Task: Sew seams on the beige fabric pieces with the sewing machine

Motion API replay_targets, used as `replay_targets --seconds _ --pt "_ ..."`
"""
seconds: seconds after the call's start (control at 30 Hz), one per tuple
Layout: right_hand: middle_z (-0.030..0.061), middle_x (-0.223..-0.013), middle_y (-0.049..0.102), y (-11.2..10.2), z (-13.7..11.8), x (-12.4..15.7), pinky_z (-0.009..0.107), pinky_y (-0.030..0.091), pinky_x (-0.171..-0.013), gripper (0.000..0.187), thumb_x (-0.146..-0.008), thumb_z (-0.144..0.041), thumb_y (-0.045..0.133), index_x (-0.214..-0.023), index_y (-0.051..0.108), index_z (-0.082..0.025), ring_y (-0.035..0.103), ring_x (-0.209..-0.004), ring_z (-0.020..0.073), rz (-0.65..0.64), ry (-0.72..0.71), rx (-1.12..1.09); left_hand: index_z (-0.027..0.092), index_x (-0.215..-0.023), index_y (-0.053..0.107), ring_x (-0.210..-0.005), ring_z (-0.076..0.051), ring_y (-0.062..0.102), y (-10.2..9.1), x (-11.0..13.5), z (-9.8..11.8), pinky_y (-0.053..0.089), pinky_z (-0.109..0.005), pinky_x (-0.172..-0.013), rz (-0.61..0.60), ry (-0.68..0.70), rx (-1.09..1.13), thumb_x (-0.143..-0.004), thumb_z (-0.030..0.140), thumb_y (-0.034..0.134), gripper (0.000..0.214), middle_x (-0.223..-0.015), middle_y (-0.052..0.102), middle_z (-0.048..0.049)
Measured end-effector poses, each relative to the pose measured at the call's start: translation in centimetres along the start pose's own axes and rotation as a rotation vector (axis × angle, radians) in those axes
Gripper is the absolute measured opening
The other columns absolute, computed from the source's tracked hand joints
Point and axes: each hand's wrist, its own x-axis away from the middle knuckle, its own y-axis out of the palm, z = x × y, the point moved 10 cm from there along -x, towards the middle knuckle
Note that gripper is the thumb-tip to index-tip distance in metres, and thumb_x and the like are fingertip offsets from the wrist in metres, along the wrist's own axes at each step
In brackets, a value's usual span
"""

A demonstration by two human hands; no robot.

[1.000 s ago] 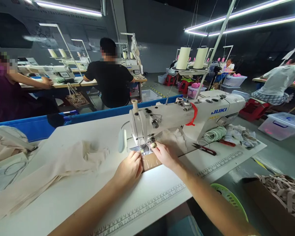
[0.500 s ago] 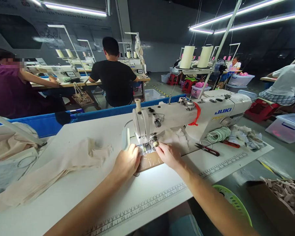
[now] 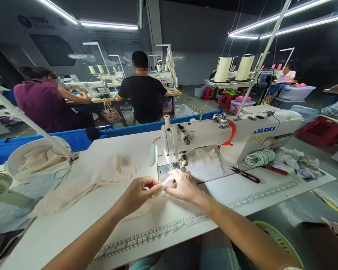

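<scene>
Over the white desk (image 3: 73,221), just before the sewing machine (image 3: 242,133), the left hand (image 3: 138,192) and right hand (image 3: 186,187) are each pinching one small pale cloth piece (image 3: 167,183).

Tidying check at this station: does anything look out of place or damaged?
Nothing stands out. The left hand and right hand pinch a pale strip before the sewing machine; red snips lie flat beside it.
</scene>
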Motion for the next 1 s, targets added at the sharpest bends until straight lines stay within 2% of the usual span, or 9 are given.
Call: replay_targets --seconds 0.17,0.3,0.37,0.5,0.6,0.67,0.77,0.9,1.0 --pt "-0.0038 -0.073 0.063 0.3 0.3 0.2 0.028 0.044 -0.07 0.021 -0.083 -0.009 0.057 -0.099 0.064 -0.021 0.059 -0.067 0.0151 -0.007 -0.041 -0.1 0.018 -0.082 0.063 -0.061 -0.014 0.045 -1.7 2.5 -2.1 0.034 -0.025 -0.056 0.2 -0.072 0.07 -0.082 0.06 0.053 0.043 -0.067 0.056 0.0009" --pt "-0.0029 -0.071 0.062 -0.3 0.7 0.5 0.028 0.043 -0.068 0.023 -0.082 -0.002 0.052 -0.094 0.061 -0.02 0.059 -0.067 0.0154 -0.012 -0.084 -0.153 0.02 -0.086 0.058 -0.05 -0.012 0.034 -2.3 4.3 -5.6 0.025 -0.025 -0.05 0.149 -0.171 0.087 -0.086 0.065 0.045 0.047 -0.06 0.043 0.0057" --pt "-0.0025 -0.068 0.06 -0.2 0.2 0.6 0.027 0.042 -0.066 0.017 -0.086 -0.006 0.052 -0.083 0.059 -0.021 0.058 -0.067 0.0155 -0.045 -0.152 -0.155 0.021 -0.083 0.058 -0.052 -0.013 0.039 -3.0 5.2 -6.8 0.026 -0.026 -0.052 0.115 -0.177 -0.074 -0.089 0.059 0.044 0.042 -0.059 0.045 0.0046" --pt "0.0017 -0.075 0.061 0.5 -1.5 1.0 0.029 0.037 -0.062 0.03 -0.099 -0.023 0.05 -0.069 0.054 -0.02 0.056 -0.068 0.0157 -0.059 -0.295 0.061 0.022 -0.083 0.062 -0.069 -0.02 0.058 -5.8 6.2 -7.8 0.035 -0.029 -0.061 0.168 -0.182 -0.523 -0.092 0.042 0.045 0.028 -0.072 0.064 -0.0012" --pt "0.0024 -0.073 0.062 0.8 -1.4 0.8 0.031 0.03 -0.057 0.035 -0.101 -0.028 0.047 -0.068 0.055 -0.02 0.053 -0.062 0.0158 -0.055 -0.245 0.199 0.02 -0.095 0.065 -0.091 -0.027 0.064 -8.2 5.5 -6.0 0.044 -0.034 -0.071 0.336 -0.048 -0.83 -0.093 0.03 0.049 0.019 -0.097 0.071 -0.0078" --pt "0.0022 -0.067 0.061 0.8 -0.9 0.6 0.032 0.027 -0.056 0.04 -0.101 -0.025 0.044 -0.062 0.053 -0.021 0.052 -0.06 0.016 -0.068 -0.182 0.22 0.018 -0.104 0.066 -0.104 -0.03 0.063 -9.0 4.7 -4.6 0.048 -0.038 -0.079 0.423 0.085 -1.01 -0.091 0.019 0.048 0.022 -0.109 0.07 -0.0114" --pt "0.0033 -0.064 0.061 0.2 0.2 0.6 0.032 0.027 -0.057 0.044 -0.1 -0.022 0.044 -0.056 0.051 -0.021 0.052 -0.061 0.0166 -0.069 -0.098 0.245 0.019 -0.102 0.069 -0.105 -0.03 0.063 -8.9 3.4 -4.4 0.049 -0.041 -0.082 0.42 0.185 -1.159 -0.086 0.006 0.045 0.031 -0.109 0.071 -0.0106" --pt "0.0031 -0.061 0.058 -0.6 1.1 1.0 0.031 0.027 -0.055 0.038 -0.096 -0.019 0.049 -0.058 0.052 -0.02 0.049 -0.056 0.0153 -0.045 -0.095 0.275 0.02 -0.089 0.071 -0.096 -0.028 0.066 -9.6 2.8 -5.1 0.051 -0.039 -0.077 0.47 0.249 -0.985 -0.092 0.02 0.044 0.026 -0.099 0.073 -0.0097" --pt "0.0038 -0.071 0.062 -0.8 0.2 1.4 0.03 0.033 -0.057 0.03 -0.098 -0.018 0.044 -0.071 0.059 -0.02 0.053 -0.062 0.0161 -0.001 -0.227 0.242 0.019 -0.082 0.069 -0.091 -0.026 0.067 -12.8 3.9 -5.2 0.052 -0.035 -0.073 0.66 0.237 -0.608 -0.094 0.041 0.043 0.035 -0.096 0.074 -0.0105"
